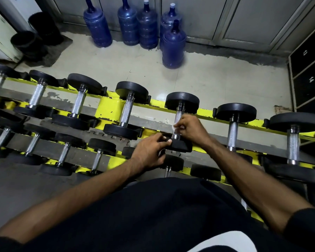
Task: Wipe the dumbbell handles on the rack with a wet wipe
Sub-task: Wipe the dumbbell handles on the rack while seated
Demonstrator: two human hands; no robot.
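Five blue water jugs (173,46) stand on the floor (135,64) behind the yellow rack (109,106). Black bins (24,40) sit past the rack's left end. Dark lockers (305,70) with white marks stand past its right end. The rack has two rows of dumbbells with round black ends and shiny metal handles. Other dumbbells (129,108) lie on both sides of the one in the hands, apart from it.

The person's black shirt (153,215) hides the front edge of the rack. The left arm covers part of the lower row. The dumbbells at the rack's two ends are cut off. The marks on the lockers are too small to read.

The dumbbell (182,101) in the hands lies on the top row, a bit right of the rack's middle. The right hand (191,129) reaches in from the right. Its fingers (182,126) are curled tight around the white wet wipe (175,126) and hold it on the handle (178,114). Most of the wipe is hidden inside the hand. The left hand (147,153) grips the near black end of the same dumbbell, with its thumb on top and its fingers curled over the edge.
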